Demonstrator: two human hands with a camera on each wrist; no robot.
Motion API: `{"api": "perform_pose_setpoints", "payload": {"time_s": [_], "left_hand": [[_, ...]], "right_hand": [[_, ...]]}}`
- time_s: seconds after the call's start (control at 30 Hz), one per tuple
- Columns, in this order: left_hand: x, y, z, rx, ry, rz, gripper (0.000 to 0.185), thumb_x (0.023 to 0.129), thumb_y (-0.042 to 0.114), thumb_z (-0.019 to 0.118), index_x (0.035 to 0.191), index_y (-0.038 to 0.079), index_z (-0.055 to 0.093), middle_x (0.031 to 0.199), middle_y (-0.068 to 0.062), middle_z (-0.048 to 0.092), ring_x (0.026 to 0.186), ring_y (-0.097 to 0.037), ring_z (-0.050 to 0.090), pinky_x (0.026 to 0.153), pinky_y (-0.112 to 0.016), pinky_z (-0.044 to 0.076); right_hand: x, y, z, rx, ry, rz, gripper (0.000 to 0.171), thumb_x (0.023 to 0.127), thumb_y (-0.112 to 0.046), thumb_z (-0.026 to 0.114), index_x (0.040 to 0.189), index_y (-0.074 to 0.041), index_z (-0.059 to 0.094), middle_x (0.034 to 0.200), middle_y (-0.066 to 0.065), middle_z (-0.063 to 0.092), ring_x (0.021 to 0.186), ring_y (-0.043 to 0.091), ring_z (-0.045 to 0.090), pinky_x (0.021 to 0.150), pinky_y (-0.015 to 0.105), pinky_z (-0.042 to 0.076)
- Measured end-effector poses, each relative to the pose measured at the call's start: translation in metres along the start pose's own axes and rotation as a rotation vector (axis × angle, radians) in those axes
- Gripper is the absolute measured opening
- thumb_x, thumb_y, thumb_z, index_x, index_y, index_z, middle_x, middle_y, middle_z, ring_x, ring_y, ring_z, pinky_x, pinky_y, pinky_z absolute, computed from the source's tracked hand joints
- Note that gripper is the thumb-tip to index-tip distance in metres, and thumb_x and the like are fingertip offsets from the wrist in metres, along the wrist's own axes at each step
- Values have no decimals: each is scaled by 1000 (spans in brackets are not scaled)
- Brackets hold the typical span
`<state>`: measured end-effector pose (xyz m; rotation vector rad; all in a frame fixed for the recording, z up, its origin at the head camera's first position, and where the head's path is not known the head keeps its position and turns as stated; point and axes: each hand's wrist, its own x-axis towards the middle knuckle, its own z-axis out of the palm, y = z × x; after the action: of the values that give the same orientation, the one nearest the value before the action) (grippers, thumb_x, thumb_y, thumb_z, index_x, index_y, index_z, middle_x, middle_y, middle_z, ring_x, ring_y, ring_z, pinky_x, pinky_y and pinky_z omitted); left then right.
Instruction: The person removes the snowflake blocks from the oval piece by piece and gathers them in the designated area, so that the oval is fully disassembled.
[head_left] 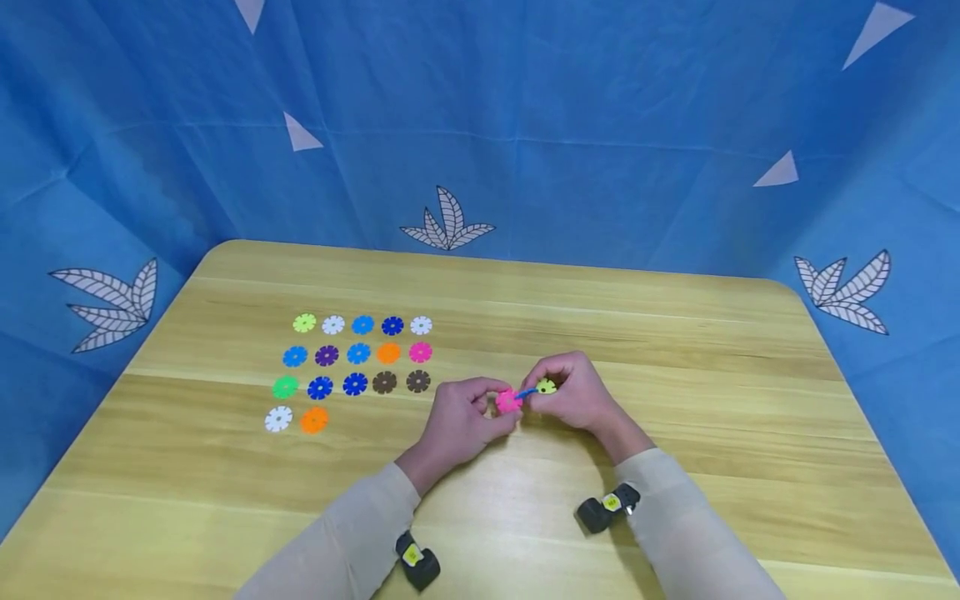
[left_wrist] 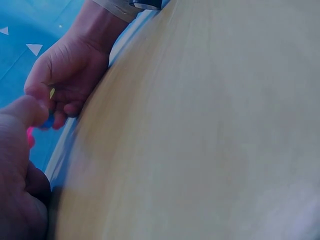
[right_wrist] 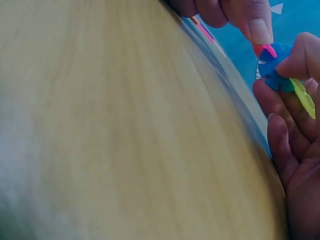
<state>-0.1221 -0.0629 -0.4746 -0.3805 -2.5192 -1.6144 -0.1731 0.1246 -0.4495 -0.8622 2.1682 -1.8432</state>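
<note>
Left hand (head_left: 461, 417) pinches the pink disc (head_left: 507, 402), right hand (head_left: 573, 392) pinches the blue disc (head_left: 527, 392) joined to a yellow-green disc (head_left: 547, 386), held just above the table (head_left: 675, 350), near centre. Misaligned slots could slip, dropping a piece. Loose discs (head_left: 352, 367) lie in rows far left, well apart; nothing stands in the way.

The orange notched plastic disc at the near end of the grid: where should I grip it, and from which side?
The orange notched plastic disc lies flat on the wooden table, so probably pinch its rim across the width from above. Its right and near sides are bare; the white notched disc sits close on its left, so come from the right.
</note>
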Motion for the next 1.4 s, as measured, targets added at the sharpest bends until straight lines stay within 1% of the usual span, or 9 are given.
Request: {"api": "perform_pose_setpoints", "payload": {"time_s": [0.13, 0.33, 0.43, 0.57, 0.7, 0.83, 1.1, 1.23, 1.4], "left_hand": [[-2, -2, 0, 2, 16, 2, 28, 70, 16, 80, 96, 10, 72, 48, 9, 42, 43, -1, 33, 41, -20, 29], [-8, -4, -6, -69, 48, -36, 27, 72, 15, 81, 96, 11, 71, 49, 8, 40, 45, -3, 34, 49, -22, 41], [-12, -3, -11, -42, 19, -31, 28, 72, 19, 82, 97, 11, 70, 49, 8, 38, 45, -3, 32, 48, -23, 39], [-19, -2, -21, 0, 37, -38, 29, 72, 20, 82, 97, 12, 70, 50, 9, 36, 45, -3, 31, 50, -24, 40], [-31, -3, -34, -2, 93, -71, 30, 71, 17, 83, 98, 14, 70, 49, 10, 35, 46, -4, 31, 62, -26, 49], [-42, -7, -48, -2, 140, -93, 30, 72, 15, 82, 99, 14, 70, 48, 8, 33, 46, -4, 29, 74, -28, 50], [-58, -16, -74, 31, 188, -149, 32, 72, 20, 82, 101, 16, 69, 50, 4, 35, 45, -7, 30, 56, -26, 42], [-65, -20, -87, 94, 225, -194, 33, 73, 23, 82, 101, 15, 69, 50, 3, 38, 45, -8, 31, 51, -26, 38], [-72, -23, -105, 162, 244, -265, 36, 73, 27, 82, 103, 14, 69, 52, 1, 40, 45, -10, 33, 48, -27, 34]], "right_hand": [[0, 2, -1, 11, -2, -21, 11, 65, 16, 63, 70, 6, 66, 69, 18, 65, 64, 20, 60, 56, 26, 46], [-5, 3, -10, 28, 94, -13, 6, 69, 14, 65, 70, 8, 64, 71, 19, 65, 68, 22, 60, 61, 30, 49], [-4, 2, -10, 31, 78, -2, 5, 71, 14, 65, 72, 9, 64, 75, 19, 65, 71, 23, 60, 65, 31, 50], [-1, -1, -7, 39, 62, 5, 9, 73, 18, 63, 75, 9, 64, 79, 22, 66, 76, 27, 62, 69, 32, 50], [0, -4, -6, 31, 66, 22, 8, 76, 17, 63, 79, 10, 65, 85, 23, 66, 82, 29, 63, 66, 28, 49], [0, -4, -8, 13, 66, 35, 6, 79, 13, 64, 83, 9, 66, 89, 22, 66, 81, 30, 61, 59, 24, 46], [-1, -1, -9, -33, 61, 54, 5, 80, 8, 67, 84, 6, 69, 88, 18, 68, 70, 30, 57, 56, 25, 42], [-2, 0, -9, -27, 62, 56, 5, 80, 7, 68, 85, 6, 69, 88, 17, 68, 70, 28, 57, 56, 25, 43], [-2, 0, -9, -10, 65, 49, 7, 79, 8, 68, 86, 7, 70, 88, 20, 67, 56, 20, 50, 51, 24, 40]]}}
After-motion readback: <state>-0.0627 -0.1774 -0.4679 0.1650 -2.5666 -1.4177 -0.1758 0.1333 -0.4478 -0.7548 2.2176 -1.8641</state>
